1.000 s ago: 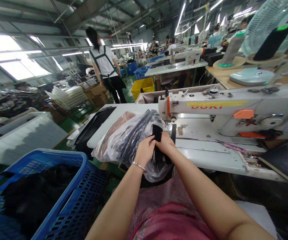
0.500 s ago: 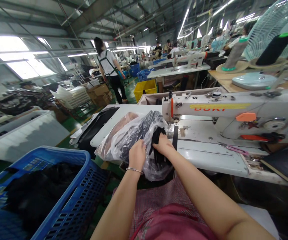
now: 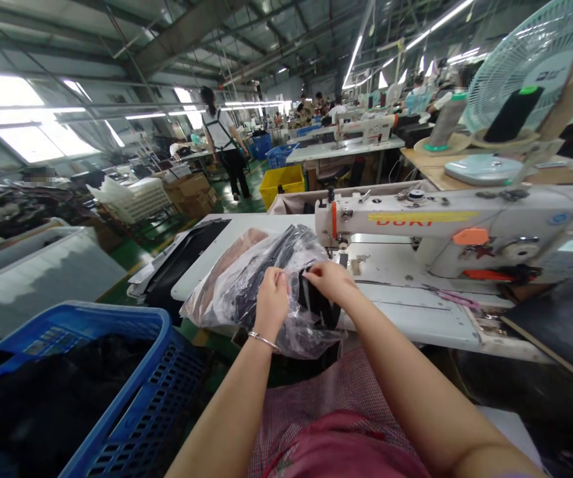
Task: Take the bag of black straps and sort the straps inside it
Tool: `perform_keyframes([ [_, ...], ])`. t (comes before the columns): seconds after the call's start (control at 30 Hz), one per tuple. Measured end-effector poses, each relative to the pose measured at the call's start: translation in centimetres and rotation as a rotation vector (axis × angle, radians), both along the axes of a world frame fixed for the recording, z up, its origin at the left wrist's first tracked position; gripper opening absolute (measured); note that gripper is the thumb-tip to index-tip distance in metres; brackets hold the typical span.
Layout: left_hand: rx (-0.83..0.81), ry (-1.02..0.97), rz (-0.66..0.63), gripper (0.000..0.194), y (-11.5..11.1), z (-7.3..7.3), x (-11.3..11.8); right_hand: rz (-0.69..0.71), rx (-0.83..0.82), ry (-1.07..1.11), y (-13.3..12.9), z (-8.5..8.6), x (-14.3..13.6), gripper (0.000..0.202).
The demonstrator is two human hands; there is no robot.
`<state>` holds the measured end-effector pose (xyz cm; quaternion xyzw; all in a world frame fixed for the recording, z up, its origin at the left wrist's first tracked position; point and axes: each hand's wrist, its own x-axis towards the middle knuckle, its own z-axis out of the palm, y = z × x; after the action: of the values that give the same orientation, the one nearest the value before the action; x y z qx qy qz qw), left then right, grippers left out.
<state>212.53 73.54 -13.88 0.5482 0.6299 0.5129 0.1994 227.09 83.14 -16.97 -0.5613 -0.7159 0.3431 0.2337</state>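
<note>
Head view: the left hand [image 3: 271, 299], a thin bracelet at its wrist, closes its fingers on the upper film of a clear plastic bag [image 3: 246, 285] that lies at the near edge of the white tabletop [image 3: 415, 312] and hangs partly over it. The right hand [image 3: 333, 279] pinches the same film just beside the left, at the bag's open mouth, above a bundle of black straps [image 3: 316, 305] that shows inside the bag. A brown piece lies against the bag's far left side. Directly behind the hands stands a white sewing machine [image 3: 445, 226] with red lettering and an orange lever. A blue plastic crate [image 3: 131, 392] holding dark material sits at lower left. A pale green fan [image 3: 525, 60] stands at upper right, and a person in a white top [image 3: 224, 149] stands in the aisle well beyond.
</note>
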Motion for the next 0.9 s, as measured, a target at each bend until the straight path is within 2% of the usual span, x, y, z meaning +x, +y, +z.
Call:
perform_keyframes([
  [0.07,-0.023,-0.081,0.008,0.016,0.3,-1.3,-0.6,-0.152,0.033,-0.138,-0.6,-1.7,3.4,0.040],
  [0.13,-0.045,-0.178,0.003,0.017,0.7,-1.9,-0.5,-0.235,0.039,-0.306,-0.8,-3.5,5.5,0.052],
  [0.17,-0.053,-0.225,-0.002,0.018,0.9,-2.0,-0.2,-0.245,0.034,-0.365,-0.9,-4.2,6.0,0.052],
  [0.27,-0.067,-0.342,-0.028,0.025,1.2,-1.3,0.8,-0.216,0.030,-0.419,-0.9,-5.4,6.0,0.028],
  [0.33,-0.073,-0.390,-0.059,0.031,1.1,-0.6,1.1,-0.226,0.057,-0.429,-1.0,-5.5,5.7,0.028],
  [0.47,-0.091,-0.439,-0.112,0.034,0.7,0.3,0.9,-0.260,0.102,-0.445,-0.8,-5.1,6.2,0.056],
  [0.67,-0.085,-0.465,-0.143,0.035,-0.2,0.6,1.2,-0.288,0.082,-0.429,0.4,-4.8,8.5,0.046],
  [0.8,-0.076,-0.481,-0.165,0.034,-0.5,0.6,1.4,-0.302,0.043,-0.334,0.8,-4.6,9.4,0.057],
  [0.9,-0.070,-0.483,-0.167,0.034,-0.6,0.6,1.6,-0.278,0.003,-0.186,-0.1,-4.2,9.6,0.063],
])
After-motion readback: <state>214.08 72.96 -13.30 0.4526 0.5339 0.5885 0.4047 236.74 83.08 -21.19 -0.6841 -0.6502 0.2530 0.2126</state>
